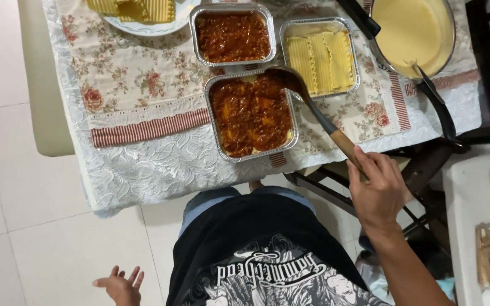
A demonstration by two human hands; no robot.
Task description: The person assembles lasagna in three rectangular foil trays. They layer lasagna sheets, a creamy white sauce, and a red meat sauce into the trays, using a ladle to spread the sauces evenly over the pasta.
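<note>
We grip the ladle (pixel 313 107) in our right hand (pixel 376 192), spreading meat sauce over the near tray (pixel 252 115). Our left hand (pixel 121 286) hangs open, fingers spread. Next, it seems, comes smoothing the sauce into the corners.

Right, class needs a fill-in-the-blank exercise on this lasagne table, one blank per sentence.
1. The right hand holds a ladle by its ____ handle.
2. The ladle's bowl rests over the nearest foil tray, filled with ____ sauce.
3. The left hand is ____, fingers spread.

Missing words: wooden; red meat; empty
</note>
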